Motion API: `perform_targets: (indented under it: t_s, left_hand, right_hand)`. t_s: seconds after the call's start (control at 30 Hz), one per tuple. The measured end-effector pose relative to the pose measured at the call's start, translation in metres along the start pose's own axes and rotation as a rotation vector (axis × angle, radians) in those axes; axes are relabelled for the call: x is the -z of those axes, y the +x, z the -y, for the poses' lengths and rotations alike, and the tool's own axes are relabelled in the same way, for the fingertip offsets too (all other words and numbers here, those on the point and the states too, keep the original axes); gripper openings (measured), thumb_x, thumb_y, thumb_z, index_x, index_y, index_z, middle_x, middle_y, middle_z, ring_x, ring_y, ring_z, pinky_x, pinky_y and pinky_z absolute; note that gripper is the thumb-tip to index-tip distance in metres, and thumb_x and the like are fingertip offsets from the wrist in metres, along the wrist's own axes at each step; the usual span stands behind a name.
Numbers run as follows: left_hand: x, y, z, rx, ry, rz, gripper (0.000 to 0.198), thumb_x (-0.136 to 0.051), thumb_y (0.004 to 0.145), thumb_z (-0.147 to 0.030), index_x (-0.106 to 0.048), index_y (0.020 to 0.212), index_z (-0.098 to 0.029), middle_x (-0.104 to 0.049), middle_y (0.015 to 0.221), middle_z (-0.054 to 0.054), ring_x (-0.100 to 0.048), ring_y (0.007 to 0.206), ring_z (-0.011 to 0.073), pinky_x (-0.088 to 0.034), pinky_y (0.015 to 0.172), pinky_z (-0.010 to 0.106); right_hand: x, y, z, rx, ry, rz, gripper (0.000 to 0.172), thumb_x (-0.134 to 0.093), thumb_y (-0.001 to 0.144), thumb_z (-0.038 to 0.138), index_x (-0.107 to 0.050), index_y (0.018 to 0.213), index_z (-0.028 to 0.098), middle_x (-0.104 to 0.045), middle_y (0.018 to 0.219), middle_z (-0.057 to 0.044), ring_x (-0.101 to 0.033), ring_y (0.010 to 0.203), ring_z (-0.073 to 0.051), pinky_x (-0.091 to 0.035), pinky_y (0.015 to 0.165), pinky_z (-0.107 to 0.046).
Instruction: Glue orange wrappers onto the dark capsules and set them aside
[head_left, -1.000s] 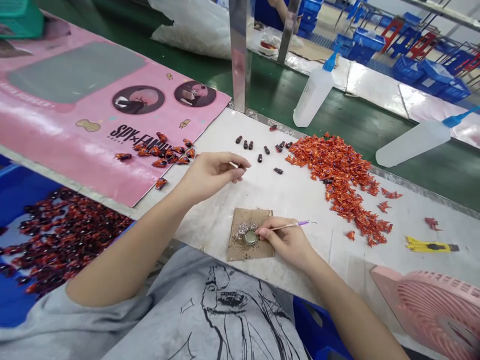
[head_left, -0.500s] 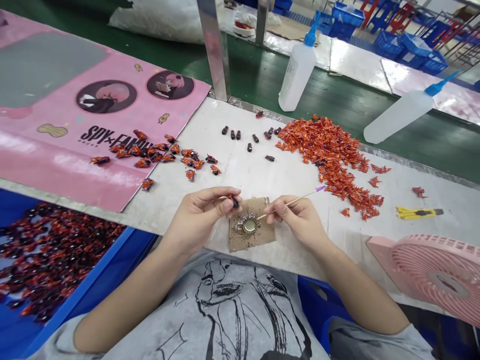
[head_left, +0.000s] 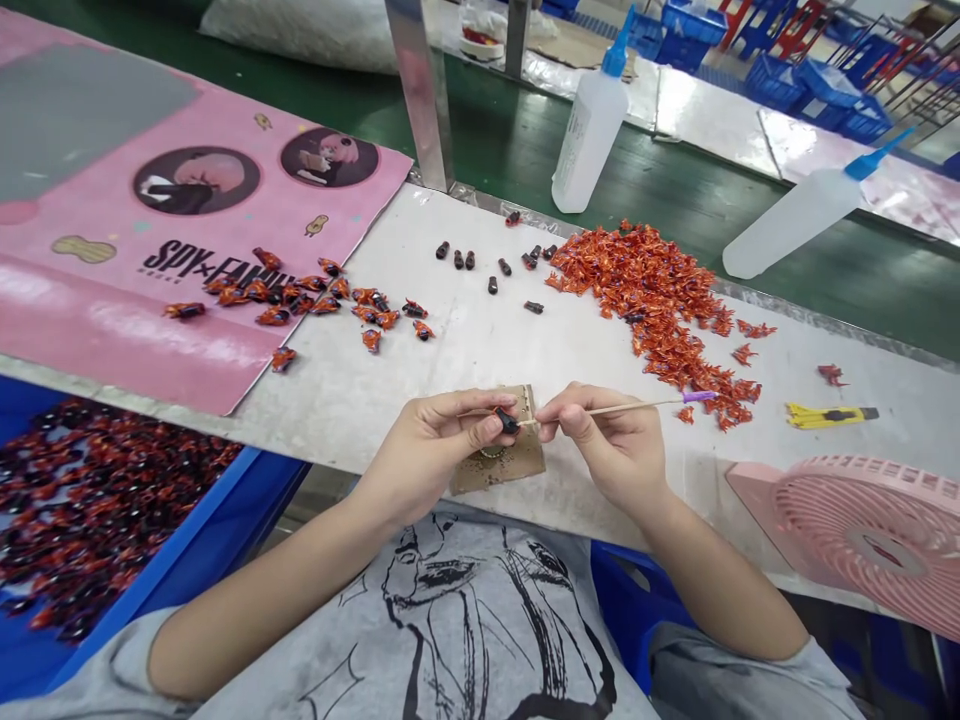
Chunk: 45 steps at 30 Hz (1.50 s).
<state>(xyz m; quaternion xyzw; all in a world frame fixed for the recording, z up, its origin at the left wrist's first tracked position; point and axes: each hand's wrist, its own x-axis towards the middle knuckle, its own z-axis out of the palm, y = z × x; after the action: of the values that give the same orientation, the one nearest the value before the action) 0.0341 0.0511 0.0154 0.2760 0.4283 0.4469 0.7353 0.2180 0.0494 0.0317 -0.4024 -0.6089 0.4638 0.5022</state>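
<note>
Between the thumb and fingers of my left hand (head_left: 442, 440) is a small black plastic part (head_left: 507, 420) with a bit of orange at its edge. My right hand (head_left: 611, 440) pinches a thin wooden stick (head_left: 637, 407) with a purple end pointing right. The stick's bare tip touches the black part or lies right against it; I cannot tell which. Under both hands lies a piece of brown cardboard (head_left: 525, 462), speckled with wet spots. A bottle cap (head_left: 493, 453) on it is mostly hidden by my left hand.
A heap of orange pieces (head_left: 660, 300) lies behind my right hand. Orange-black figures (head_left: 259, 290) are scattered left, above a blue bin (head_left: 217, 540) of similar pieces. A yellow cutter (head_left: 829, 416) and pink fan (head_left: 862, 530) stand right. Two bottles, one upright (head_left: 592, 130), one tilted (head_left: 795, 225), are behind.
My left hand has brought the black part rightward over the bottle cap. The stick's tip has risen from beside the cap to the part, and the stick now lies flatter.
</note>
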Motion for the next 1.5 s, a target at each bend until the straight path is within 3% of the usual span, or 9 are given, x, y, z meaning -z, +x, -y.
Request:
perform_targets:
  t_s: [0.43,0.97,1.33,1.5]
  left_hand:
    - [-0.006,0.001,0.000,-0.026,0.029,0.041,0.030,-0.100,0.054,-0.034,-0.085,0.078,-0.025,-0.081,0.075,0.000,-0.071,0.061,0.0106,-0.060,0.066,0.020]
    - [-0.009,-0.001,0.002,-0.019,0.061,0.041,0.030,-0.100,0.054,-0.037,-0.084,0.074,-0.022,-0.082,0.074,0.001,-0.075,0.068,0.0113,-0.060,0.069,0.017]
    - [-0.008,-0.006,0.001,-0.101,0.176,0.079,0.021,-0.095,0.063,-0.034,-0.084,0.077,-0.023,-0.082,0.081,0.005,-0.075,0.074,0.0188,-0.062,0.078,0.031]
    - [-0.007,-0.006,-0.001,-0.109,0.194,0.100,0.019,-0.094,0.066,-0.033,-0.084,0.079,-0.024,-0.082,0.082,0.005,-0.074,0.076,0.0185,-0.061,0.080,0.031]
  right_hand:
    - [0.006,-0.002,0.001,0.178,-0.196,0.094,0.033,-0.057,0.102,0.039,-0.073,0.083,0.018,-0.075,0.074,-0.004,-0.069,0.069,-0.014,-0.055,0.071,-0.028]
    - [0.009,0.002,0.009,0.067,-0.083,0.083,0.043,-0.060,0.097,0.053,-0.071,0.075,0.018,-0.071,0.068,-0.003,-0.067,0.065,-0.013,-0.055,0.066,-0.028]
    - [0.007,0.003,0.010,0.025,-0.054,0.096,0.044,-0.062,0.096,0.055,-0.072,0.073,0.018,-0.071,0.067,-0.003,-0.066,0.064,-0.014,-0.056,0.067,-0.028]
    - [0.006,0.002,0.010,0.022,-0.063,0.089,0.045,-0.062,0.096,0.055,-0.072,0.072,0.019,-0.070,0.065,-0.002,-0.066,0.064,-0.014,-0.056,0.067,-0.028]
